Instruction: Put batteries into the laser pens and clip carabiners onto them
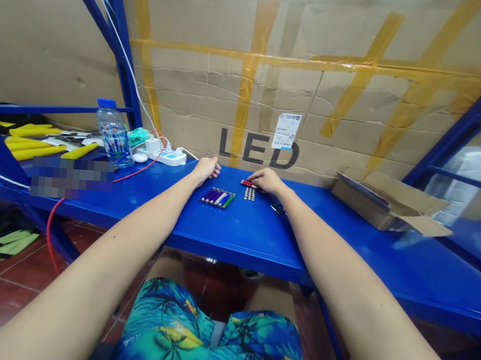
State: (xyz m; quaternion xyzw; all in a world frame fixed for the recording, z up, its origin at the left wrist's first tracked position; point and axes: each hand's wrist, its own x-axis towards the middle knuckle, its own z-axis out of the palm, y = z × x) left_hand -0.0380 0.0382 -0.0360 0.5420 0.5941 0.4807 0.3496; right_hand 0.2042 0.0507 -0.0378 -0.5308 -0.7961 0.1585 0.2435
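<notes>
My right hand (266,180) is closed on a small red metallic tube (247,184) that looks like a mini torch, held low over the blue table (236,229). Just below it lie several small silver button cells (249,194) in neat rows. My left hand (206,169) rests on its side at the table's far part, fingers loosely bent, with nothing visible in it. Between my forearms, a row of slim metallic tubes (218,197) in purple, silver, blue and green lies side by side. Beside my right wrist is a dark, shiny small item (279,208), partly hidden by the wrist.
A large taped cardboard box (213,100) stands behind the table. At left are a bottle with a blue cap (113,136), a white power strip (169,156), a red cable (135,173) and yellow pieces (32,147). An open cardboard carton (372,204) sits at right.
</notes>
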